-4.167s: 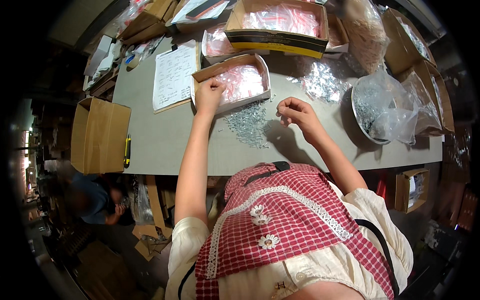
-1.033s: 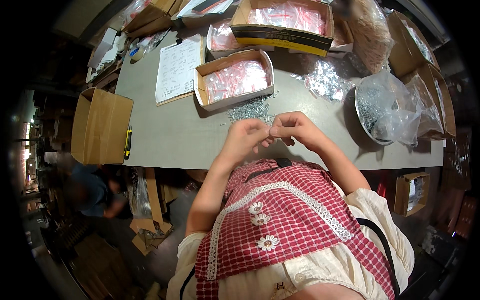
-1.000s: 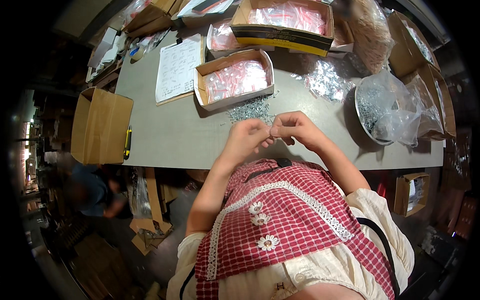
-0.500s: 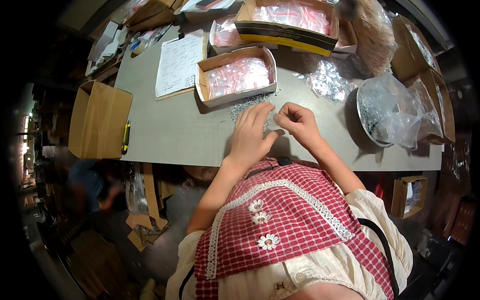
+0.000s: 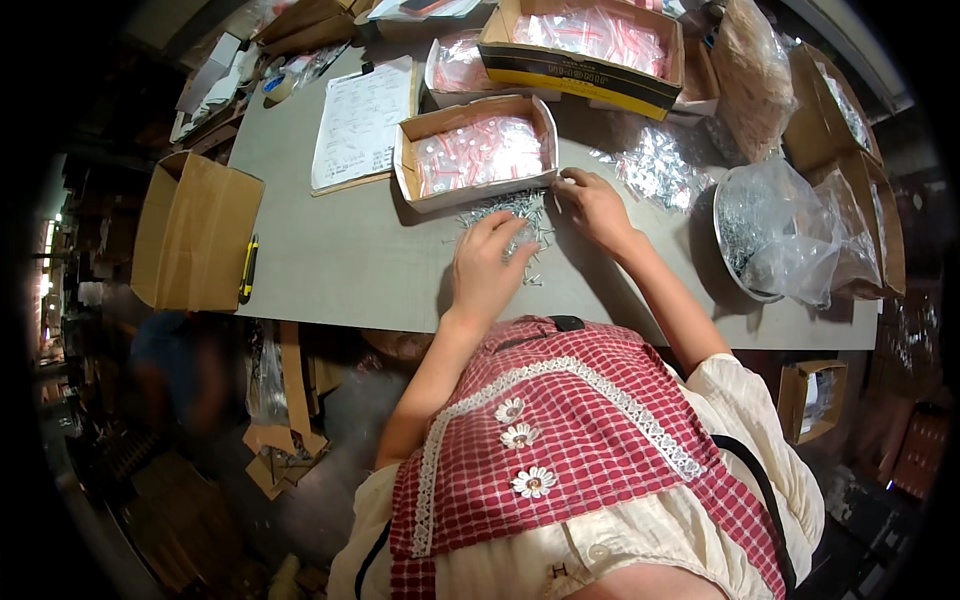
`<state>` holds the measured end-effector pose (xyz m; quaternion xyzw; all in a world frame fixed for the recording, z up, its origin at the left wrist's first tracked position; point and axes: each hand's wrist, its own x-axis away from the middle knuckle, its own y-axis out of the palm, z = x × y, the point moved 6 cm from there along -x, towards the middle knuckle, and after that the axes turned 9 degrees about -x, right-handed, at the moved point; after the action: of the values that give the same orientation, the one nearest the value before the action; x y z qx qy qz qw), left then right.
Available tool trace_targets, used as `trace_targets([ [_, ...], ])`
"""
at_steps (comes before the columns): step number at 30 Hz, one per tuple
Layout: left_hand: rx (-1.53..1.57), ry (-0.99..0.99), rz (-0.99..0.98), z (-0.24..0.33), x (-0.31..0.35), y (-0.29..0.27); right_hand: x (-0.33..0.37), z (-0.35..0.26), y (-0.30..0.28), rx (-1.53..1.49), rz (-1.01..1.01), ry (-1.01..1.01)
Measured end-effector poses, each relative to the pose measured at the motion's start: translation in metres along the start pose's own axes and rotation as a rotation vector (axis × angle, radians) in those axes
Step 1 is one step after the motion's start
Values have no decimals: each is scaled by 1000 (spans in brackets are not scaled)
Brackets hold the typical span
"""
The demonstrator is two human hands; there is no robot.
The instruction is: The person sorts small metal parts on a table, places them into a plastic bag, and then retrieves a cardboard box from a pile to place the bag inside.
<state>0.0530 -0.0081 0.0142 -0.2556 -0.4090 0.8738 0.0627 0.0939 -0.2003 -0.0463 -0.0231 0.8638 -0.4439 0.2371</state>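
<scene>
A loose pile of small silvery screws lies on the grey table, just below a white-sided carton filled with small clear bags with red strips. My left hand rests over the near left part of the pile, its thumb and fingers apart. Something clear seems to lie beneath those fingers, though I cannot make it out. At the carton's lower right corner is my right hand, with fingers bent and the tips drawn together. Whether a small thing is between them is hidden.
On the right stands a metal bowl of screws, partly covered by a clear plastic bag. Shiny small packets lie behind it. A clipboard, an open cardboard box and a yellow-black cutter are at left.
My hands have moved apart from the small clear bag between them. The right went up to the carton's corner; the left shifted slightly nearer, uncovering more screws.
</scene>
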Motion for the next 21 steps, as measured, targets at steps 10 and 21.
trace_targets([
  [10, 122, -83, -36, -10, 7, 7, 14, 3, 18, 210, -171, -31],
  [21, 155, -125, -13, -11, 11, 9, 22, -27, 7, -212, -225, -5],
])
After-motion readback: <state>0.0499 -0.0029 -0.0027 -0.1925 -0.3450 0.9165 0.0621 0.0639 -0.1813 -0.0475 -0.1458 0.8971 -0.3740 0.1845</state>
